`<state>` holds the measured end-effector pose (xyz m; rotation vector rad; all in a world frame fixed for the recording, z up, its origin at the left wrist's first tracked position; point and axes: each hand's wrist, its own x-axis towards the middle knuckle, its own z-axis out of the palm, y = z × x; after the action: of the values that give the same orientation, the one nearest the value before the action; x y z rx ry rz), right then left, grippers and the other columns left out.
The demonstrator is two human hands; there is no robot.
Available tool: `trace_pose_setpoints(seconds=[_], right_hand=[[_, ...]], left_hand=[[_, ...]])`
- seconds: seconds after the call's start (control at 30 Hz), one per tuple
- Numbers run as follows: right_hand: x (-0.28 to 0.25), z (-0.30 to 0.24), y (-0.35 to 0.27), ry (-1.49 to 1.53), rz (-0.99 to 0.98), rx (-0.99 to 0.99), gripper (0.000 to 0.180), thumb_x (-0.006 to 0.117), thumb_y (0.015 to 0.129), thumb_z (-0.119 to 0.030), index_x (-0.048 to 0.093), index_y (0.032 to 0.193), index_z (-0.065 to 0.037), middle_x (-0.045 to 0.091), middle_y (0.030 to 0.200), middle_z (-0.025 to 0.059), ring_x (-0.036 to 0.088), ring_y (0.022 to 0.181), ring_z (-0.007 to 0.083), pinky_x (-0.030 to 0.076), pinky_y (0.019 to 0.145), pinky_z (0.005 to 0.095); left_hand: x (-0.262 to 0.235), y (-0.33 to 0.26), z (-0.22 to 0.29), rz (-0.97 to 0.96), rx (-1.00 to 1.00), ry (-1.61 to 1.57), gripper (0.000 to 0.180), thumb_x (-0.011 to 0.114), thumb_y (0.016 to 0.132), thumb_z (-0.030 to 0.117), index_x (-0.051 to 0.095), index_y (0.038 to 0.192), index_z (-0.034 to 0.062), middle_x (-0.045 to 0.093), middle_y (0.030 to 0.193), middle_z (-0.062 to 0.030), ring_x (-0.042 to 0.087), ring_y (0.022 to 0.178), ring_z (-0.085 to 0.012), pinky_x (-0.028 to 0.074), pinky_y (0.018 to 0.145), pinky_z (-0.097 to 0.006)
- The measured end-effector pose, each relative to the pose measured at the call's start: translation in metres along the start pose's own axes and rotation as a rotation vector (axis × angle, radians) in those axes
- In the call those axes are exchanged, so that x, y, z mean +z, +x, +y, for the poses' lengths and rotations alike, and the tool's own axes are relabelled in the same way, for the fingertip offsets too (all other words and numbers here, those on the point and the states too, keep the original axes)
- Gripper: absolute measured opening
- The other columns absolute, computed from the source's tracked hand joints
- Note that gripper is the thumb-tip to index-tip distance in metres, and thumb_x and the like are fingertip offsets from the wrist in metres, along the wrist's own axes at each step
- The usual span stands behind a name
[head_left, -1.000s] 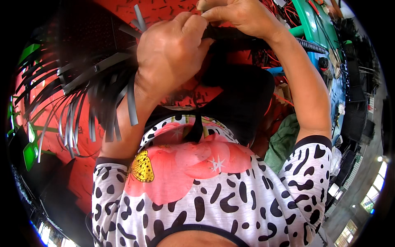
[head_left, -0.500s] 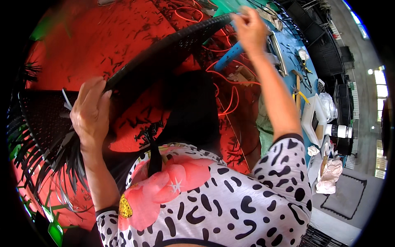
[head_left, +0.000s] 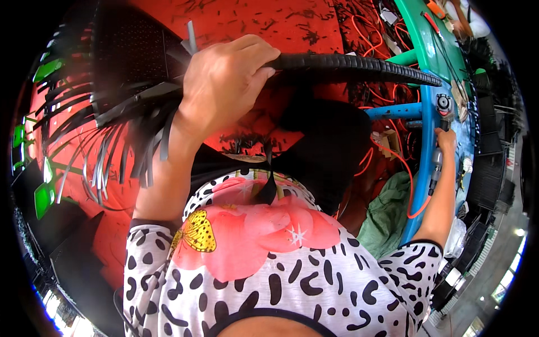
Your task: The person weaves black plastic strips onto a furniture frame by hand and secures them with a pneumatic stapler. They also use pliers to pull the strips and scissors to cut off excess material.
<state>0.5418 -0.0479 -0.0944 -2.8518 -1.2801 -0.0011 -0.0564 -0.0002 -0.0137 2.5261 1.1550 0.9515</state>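
My left hand (head_left: 224,81) is closed round the rim of a black woven piece (head_left: 342,62). That rim runs rightward from my fingers to the edge of a blue table (head_left: 421,163). Beside my left wrist spreads a dark woven panel (head_left: 132,50), with long loose black strips (head_left: 106,140) hanging off it; whether it is one with the rim I cannot tell. On the right, my right hand (head_left: 446,139) grips an air tool (head_left: 444,106) with a round black cap at the table's edge. An orange hose (head_left: 412,205) runs from the tool's lower end.
Black scraps litter the red floor covering (head_left: 264,25). A green frame (head_left: 412,28) meets the blue table at the far right. Green cloth (head_left: 387,216) lies below the table, near a cardboard box (head_left: 387,141). Green chair-like parts (head_left: 45,196) stand at the left.
My right hand has left the woven piece's far end and taken hold of the air tool on the right. My left hand, still holding the rim, appears farther right and higher; the view has turned.
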Motion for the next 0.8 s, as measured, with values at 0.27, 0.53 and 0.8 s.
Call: trace_pose_setpoints(seconds=[0.27,0.53,0.8], right_hand=[[-0.133,-0.125,-0.202,0.775,-0.22,-0.37,0.016,0.065,0.074,-0.014,0.058,0.081,-0.003,0.057,0.063,0.0015,0.052,0.056,0.008,0.041,0.055,0.0235],[-0.163,-0.226,-0.298,1.023,-0.659,-0.505,0.064,0.068,0.062,-0.017,0.048,0.117,0.009,0.053,0.067,0.005,0.053,0.054,0.0131,0.044,0.055,0.0269],[-0.161,-0.242,-0.31,1.093,-0.765,-0.511,0.015,0.066,0.067,-0.012,0.057,0.072,-0.001,0.056,0.065,0.0047,0.055,0.058,0.0116,0.042,0.056,0.0256]], left_hand=[[0.009,0.003,-0.021,-0.001,0.002,-0.024,0.027,0.062,0.074,0.007,0.065,0.1,0.0013,0.065,0.095,-0.0136,0.062,0.088,-0.0338,0.05,0.077,-0.038],[0.012,0.015,-0.013,-0.133,-0.088,-0.091,0.027,0.062,0.074,0.008,0.067,0.1,0.0039,0.067,0.097,-0.0147,0.062,0.094,-0.0339,0.048,0.084,-0.042],[0.015,0.015,-0.008,-0.132,-0.084,-0.105,0.028,0.059,0.072,0.006,0.067,0.1,0.0032,0.067,0.095,-0.0171,0.061,0.094,-0.0349,0.048,0.084,-0.043]])
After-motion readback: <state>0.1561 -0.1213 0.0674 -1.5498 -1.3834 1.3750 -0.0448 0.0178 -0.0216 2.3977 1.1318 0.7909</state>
